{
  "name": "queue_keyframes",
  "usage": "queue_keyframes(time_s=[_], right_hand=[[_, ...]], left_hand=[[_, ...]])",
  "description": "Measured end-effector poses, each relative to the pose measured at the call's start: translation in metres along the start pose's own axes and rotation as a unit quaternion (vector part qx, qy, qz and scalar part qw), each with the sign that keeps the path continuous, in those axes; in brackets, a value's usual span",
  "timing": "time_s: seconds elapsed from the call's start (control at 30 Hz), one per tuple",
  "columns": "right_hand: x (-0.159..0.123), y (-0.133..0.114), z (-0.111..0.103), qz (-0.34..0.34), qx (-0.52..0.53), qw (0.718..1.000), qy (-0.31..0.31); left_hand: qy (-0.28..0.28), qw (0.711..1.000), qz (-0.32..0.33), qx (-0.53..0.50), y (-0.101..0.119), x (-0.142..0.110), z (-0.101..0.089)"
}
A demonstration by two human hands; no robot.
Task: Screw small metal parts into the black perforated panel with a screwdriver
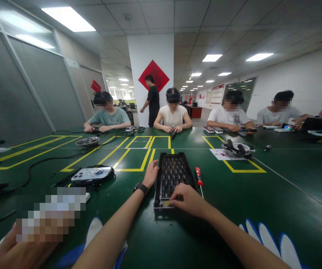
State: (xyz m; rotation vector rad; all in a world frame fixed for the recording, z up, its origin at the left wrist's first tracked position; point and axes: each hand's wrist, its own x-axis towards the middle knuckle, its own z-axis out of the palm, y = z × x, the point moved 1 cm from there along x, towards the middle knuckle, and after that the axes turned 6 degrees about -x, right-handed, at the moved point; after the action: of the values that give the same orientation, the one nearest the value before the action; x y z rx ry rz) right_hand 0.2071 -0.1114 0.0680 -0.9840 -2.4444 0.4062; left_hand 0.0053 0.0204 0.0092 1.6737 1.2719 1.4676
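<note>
A long black tray (pixel 189 175) with rows of small dark cells or pegs lies on the table in front of me. My left hand (pixel 151 175), wearing a watch on the wrist, holds the tray's left wall, fingertips at its edge. Over the tray's near right part is my right hand (pixel 188 200), thumb and forefinger pinched together near a small yellowish patch (pixel 166 204). Whatever sits between those fingertips is too small to make out. To the right of the tray lies a screwdriver (pixel 198 176) with a red and black handle.
White-and-blue gloves (pixel 270 239) lie near the front edge on both sides. At left, another person's hand (pixel 18 239) holds a blurred-out object. A phone-like device (pixel 92 174) with cables, a metal bowl (pixel 87 142) and yellow tape lines are on the green table (pixel 295 172). Several people sit opposite.
</note>
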Motion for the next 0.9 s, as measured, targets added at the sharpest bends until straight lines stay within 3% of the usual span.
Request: queue_keyframes(time_s=[0.33,0.67,0.9], right_hand=[[0.0,-0.005,0.0,-0.009,-0.006,1.0,-0.008],[0.0,-0.003,0.002,-0.043,-0.008,0.999,-0.015],[0.0,-0.001,0.001,-0.027,-0.004,0.999,-0.028]], left_hand=[[-0.023,0.999,-0.003,0.05,-0.005,-0.002,0.006],[-0.005,0.995,-0.02,0.093,0.01,-0.007,0.005],[0.011,0.989,-0.03,0.144,0.018,-0.009,0.004]])
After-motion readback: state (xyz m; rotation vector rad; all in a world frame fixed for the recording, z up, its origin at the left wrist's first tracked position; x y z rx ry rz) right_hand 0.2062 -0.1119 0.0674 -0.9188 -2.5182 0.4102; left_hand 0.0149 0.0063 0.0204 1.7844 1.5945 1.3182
